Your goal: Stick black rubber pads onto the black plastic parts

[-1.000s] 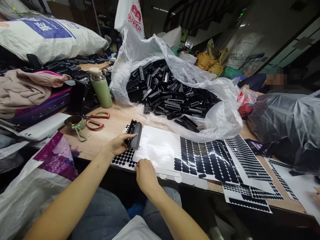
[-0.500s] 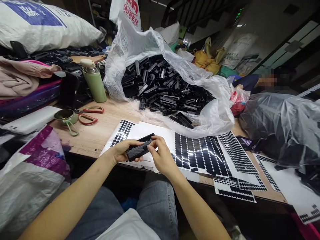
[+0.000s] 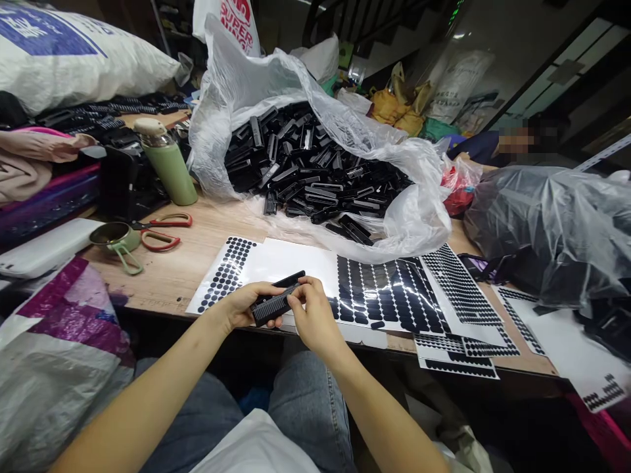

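A black, oblong plastic part with a ribbed, carbon-look face (image 3: 273,307) is held over the front edge of the table. My left hand (image 3: 246,303) is closed round its left end, thumb on top and fingertips beneath. The fingers of my right hand (image 3: 313,312) are pressed together at its right end; whether they pinch anything small besides is hidden. Just behind my hands lie a sheet of black round stickers (image 3: 231,266) and a sheet of black elongated stickers (image 3: 389,292). Beyond them, a clear plastic bag (image 3: 419,223) holds a heap of similar black parts (image 3: 315,171).
On the left stand a green bottle (image 3: 170,164), a small green cup (image 3: 116,240) and red-handled scissors (image 3: 165,231). More sticker sheets (image 3: 463,289) overhang the table edge at right. A filled clear bag (image 3: 547,223) sits beyond. Another person's arm (image 3: 476,150) shows at the back right.
The whole view has shifted slightly, so the table things appear further left. Both hands keep hold of the black part in nearly the same pose.
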Available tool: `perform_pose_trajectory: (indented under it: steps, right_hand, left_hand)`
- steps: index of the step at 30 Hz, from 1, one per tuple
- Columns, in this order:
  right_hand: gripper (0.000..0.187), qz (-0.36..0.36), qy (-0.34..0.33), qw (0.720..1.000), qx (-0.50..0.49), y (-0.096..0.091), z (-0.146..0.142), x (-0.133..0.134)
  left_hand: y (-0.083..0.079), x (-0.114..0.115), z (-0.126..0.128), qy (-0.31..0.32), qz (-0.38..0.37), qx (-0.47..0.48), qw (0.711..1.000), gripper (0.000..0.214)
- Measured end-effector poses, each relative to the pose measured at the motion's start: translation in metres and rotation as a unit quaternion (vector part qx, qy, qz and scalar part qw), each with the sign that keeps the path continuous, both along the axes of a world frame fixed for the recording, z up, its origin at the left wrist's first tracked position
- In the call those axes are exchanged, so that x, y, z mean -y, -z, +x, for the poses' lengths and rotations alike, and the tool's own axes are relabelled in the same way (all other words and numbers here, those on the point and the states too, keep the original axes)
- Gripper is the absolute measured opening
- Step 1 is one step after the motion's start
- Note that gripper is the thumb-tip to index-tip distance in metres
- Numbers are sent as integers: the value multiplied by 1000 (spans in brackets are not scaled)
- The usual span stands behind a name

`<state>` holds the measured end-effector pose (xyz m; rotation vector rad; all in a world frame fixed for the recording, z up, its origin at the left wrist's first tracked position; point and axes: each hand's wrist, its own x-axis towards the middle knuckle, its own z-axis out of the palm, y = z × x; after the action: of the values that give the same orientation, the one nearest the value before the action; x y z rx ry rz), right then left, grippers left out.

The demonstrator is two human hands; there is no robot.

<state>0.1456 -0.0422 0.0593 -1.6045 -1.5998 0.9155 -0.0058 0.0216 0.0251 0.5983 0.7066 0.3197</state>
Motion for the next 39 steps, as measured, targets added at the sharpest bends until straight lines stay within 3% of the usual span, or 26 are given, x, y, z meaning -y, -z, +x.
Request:
perform_pose_trajectory:
  steps: [4,7,10,14,19,22,26,31,35,39]
  right_hand:
    - [16,26,75,994,77,15,23,-3]
    - [30,-38,175,960,213,34,52,-9]
    - [27,-106,187,931,296,50,69,-11]
    - [17,-130,180,935,277,57,64,-9]
    - [25,-115,221,931,265,58,59,-10]
    - [12,-83,219,946,225,63,63,-9]
    - [13,-9,240,953,183,72,66,-6]
    - [9,-13,253,957,139,70,66,-4]
    - [20,-37,214,975,-56,49,67,1]
    - [26,-129,123,949,-259,26,60,5]
  left_hand:
    - [1,-1,4,-4,14,-42,999,24]
    - [2,-4,7,-3,28,-72,997,25]
    - [7,-6,10,-9,27,-70,997,31]
    - [16,-9,11,-1,13,-78,997,44]
    - [21,-9,10,-2,2,-83,997,45]
    - [23,-9,9,-4,-1,-72,997,40]
    - [25,-11,8,-2,-7,-72,997,33]
    - [23,-13,6,-12,-19,-79,997,30]
    - [19,-15,2,-8,-37,-86,996,24]
    - [11,-13,-3,41,-38,-64,996,26]
